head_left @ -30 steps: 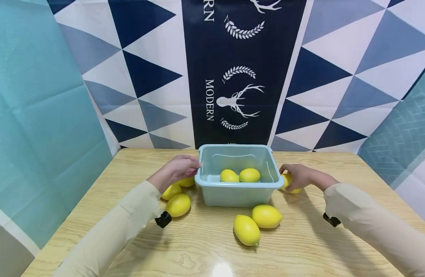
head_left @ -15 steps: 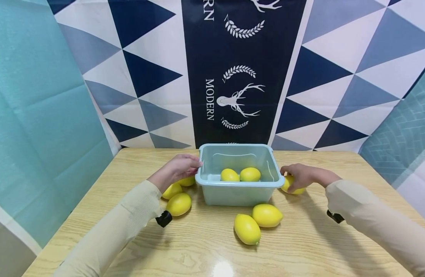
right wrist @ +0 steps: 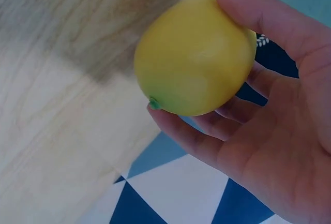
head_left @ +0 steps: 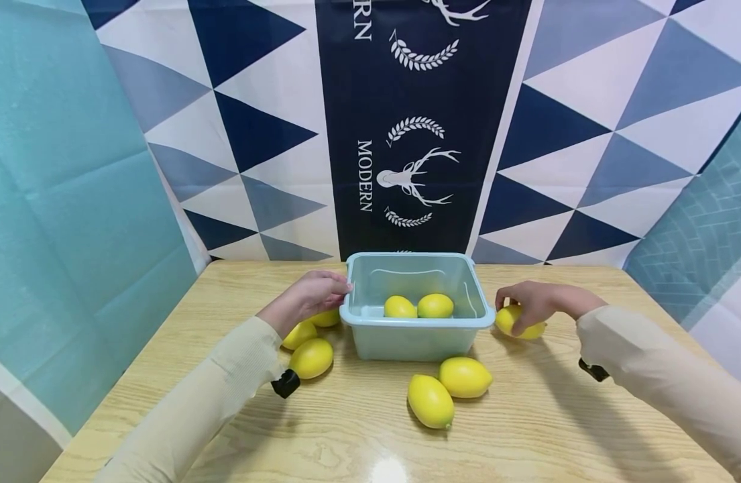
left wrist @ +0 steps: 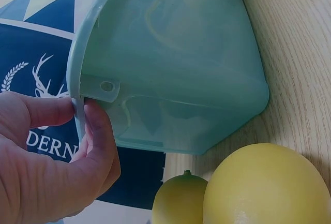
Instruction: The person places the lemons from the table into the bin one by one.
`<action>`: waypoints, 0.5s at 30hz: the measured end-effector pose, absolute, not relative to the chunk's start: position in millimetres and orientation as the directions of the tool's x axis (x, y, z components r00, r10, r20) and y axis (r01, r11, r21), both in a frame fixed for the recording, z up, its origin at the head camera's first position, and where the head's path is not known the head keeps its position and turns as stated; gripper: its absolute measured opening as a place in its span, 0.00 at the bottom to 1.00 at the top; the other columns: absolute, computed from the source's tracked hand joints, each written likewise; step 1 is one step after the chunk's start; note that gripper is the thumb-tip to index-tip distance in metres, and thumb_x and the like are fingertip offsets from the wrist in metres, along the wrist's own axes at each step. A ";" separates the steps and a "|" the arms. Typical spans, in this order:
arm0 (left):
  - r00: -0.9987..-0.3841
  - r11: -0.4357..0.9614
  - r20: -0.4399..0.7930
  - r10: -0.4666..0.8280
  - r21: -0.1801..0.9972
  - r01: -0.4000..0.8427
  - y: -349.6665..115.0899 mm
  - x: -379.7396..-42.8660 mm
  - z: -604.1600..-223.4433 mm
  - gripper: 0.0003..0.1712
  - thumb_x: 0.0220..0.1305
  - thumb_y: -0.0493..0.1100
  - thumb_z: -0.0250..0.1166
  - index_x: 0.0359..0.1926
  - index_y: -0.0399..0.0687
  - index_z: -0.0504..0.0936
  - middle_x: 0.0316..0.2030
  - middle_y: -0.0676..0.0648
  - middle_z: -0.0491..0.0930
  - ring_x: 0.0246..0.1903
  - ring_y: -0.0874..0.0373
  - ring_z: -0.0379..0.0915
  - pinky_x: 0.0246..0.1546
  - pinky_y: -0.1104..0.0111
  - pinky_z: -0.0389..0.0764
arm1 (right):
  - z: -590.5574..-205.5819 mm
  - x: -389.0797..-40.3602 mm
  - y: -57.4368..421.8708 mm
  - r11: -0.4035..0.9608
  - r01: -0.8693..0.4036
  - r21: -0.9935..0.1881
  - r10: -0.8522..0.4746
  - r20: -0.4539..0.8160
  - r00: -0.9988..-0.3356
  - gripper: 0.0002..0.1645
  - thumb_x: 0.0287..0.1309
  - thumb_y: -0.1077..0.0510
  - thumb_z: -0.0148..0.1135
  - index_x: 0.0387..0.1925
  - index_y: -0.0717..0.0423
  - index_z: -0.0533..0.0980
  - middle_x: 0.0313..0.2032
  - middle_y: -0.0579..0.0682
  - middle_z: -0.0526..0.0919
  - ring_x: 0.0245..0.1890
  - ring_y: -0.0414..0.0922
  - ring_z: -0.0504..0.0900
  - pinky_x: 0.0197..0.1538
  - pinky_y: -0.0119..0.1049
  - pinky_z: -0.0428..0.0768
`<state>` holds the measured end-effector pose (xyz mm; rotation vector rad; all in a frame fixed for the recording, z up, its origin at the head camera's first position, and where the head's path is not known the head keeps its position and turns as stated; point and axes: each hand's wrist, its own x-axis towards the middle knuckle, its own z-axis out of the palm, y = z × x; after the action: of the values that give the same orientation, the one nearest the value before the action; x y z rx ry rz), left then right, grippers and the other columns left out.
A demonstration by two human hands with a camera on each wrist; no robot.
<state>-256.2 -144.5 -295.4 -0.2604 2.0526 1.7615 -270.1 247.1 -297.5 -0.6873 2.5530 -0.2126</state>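
Note:
A pale blue plastic bin (head_left: 412, 342) stands at the middle of the table's far part, with two lemons (head_left: 435, 306) inside. My left hand (head_left: 314, 295) pinches the left rim of the bin between thumb and fingers, as the left wrist view (left wrist: 57, 151) also shows. To the right of the bin, my right hand (head_left: 536, 305) holds a lemon (right wrist: 196, 58), thumb on one side and fingers curled round the other. This lemon is yellow with a green tip and hangs close over the table beside the bin's right wall.
Several lemons (head_left: 312, 357) lie left of the bin, partly behind my left hand. Two more lemons (head_left: 430, 401) touch each other in front of it. The wooden table (head_left: 358, 436) ends at a patterned cloth (head_left: 273, 134) behind the bin.
My right hand has moved a little to the right, away from the bin, with the lemon in its fingers. The left hand and the bin have stayed put.

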 end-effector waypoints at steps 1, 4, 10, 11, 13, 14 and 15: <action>-0.894 0.179 -0.430 0.127 0.896 -0.405 -144.3 -256.0 -295.3 0.21 0.65 0.36 0.60 0.58 0.37 0.72 0.47 0.43 0.76 0.37 0.58 0.74 0.56 0.67 0.79 | -295.4 -270.2 247.0 0.865 -0.428 -0.262 -0.502 -0.425 -0.753 0.23 0.42 0.57 0.72 0.42 0.53 0.72 0.37 0.50 0.79 0.35 0.43 0.73 0.38 0.34 0.75; -0.894 0.184 -0.430 0.126 0.896 -0.405 -144.1 -255.5 -295.7 0.20 0.65 0.36 0.60 0.58 0.37 0.72 0.48 0.43 0.76 0.38 0.58 0.74 0.57 0.67 0.79 | -289.5 -271.0 246.9 0.876 -0.410 -0.255 -0.483 -0.463 -0.743 0.23 0.43 0.58 0.71 0.42 0.54 0.72 0.37 0.51 0.79 0.35 0.43 0.74 0.38 0.34 0.76; -0.894 0.189 -0.429 0.131 0.896 -0.402 -143.7 -255.0 -296.1 0.20 0.66 0.37 0.60 0.58 0.37 0.72 0.49 0.43 0.76 0.38 0.58 0.74 0.59 0.66 0.78 | -275.6 -273.3 244.6 0.896 -0.378 -0.232 -0.443 -0.518 -0.732 0.25 0.43 0.58 0.71 0.44 0.56 0.71 0.37 0.53 0.79 0.34 0.44 0.75 0.38 0.36 0.79; -0.894 0.190 -0.429 0.131 0.896 -0.402 -143.7 -255.0 -296.0 0.20 0.66 0.37 0.60 0.58 0.37 0.72 0.49 0.43 0.76 0.38 0.58 0.74 0.59 0.66 0.78 | -273.2 -273.6 243.7 0.898 -0.377 -0.228 -0.439 -0.523 -0.731 0.25 0.43 0.58 0.71 0.44 0.56 0.71 0.37 0.53 0.79 0.34 0.44 0.75 0.38 0.36 0.79; -0.894 0.193 -0.427 0.133 0.896 -0.399 -143.9 -254.9 -295.8 0.21 0.66 0.37 0.59 0.58 0.37 0.72 0.48 0.43 0.76 0.38 0.59 0.74 0.57 0.68 0.78 | -268.7 -274.1 242.4 0.897 -0.382 -0.221 -0.440 -0.526 -0.728 0.25 0.43 0.58 0.71 0.44 0.57 0.71 0.36 0.53 0.79 0.34 0.44 0.76 0.38 0.36 0.80; -0.895 0.194 -0.427 0.133 0.896 -0.399 -143.9 -255.0 -295.9 0.21 0.66 0.37 0.59 0.58 0.37 0.72 0.48 0.43 0.76 0.38 0.59 0.74 0.56 0.68 0.79 | -266.6 -274.5 241.7 0.898 -0.380 -0.220 -0.437 -0.532 -0.725 0.25 0.43 0.58 0.70 0.44 0.57 0.71 0.35 0.53 0.79 0.34 0.43 0.76 0.37 0.35 0.80; -0.895 0.195 -0.426 0.133 0.897 -0.398 -143.8 -254.9 -295.9 0.21 0.66 0.37 0.59 0.58 0.37 0.72 0.48 0.44 0.76 0.37 0.59 0.74 0.55 0.69 0.79 | -264.3 -275.1 241.2 0.899 -0.378 -0.221 -0.436 -0.538 -0.721 0.24 0.43 0.58 0.70 0.44 0.57 0.71 0.35 0.53 0.79 0.34 0.43 0.76 0.37 0.35 0.80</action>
<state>-254.9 -143.8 -295.9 -0.2476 2.0659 1.7456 -275.1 241.2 -264.3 -0.5824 2.4573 -0.1262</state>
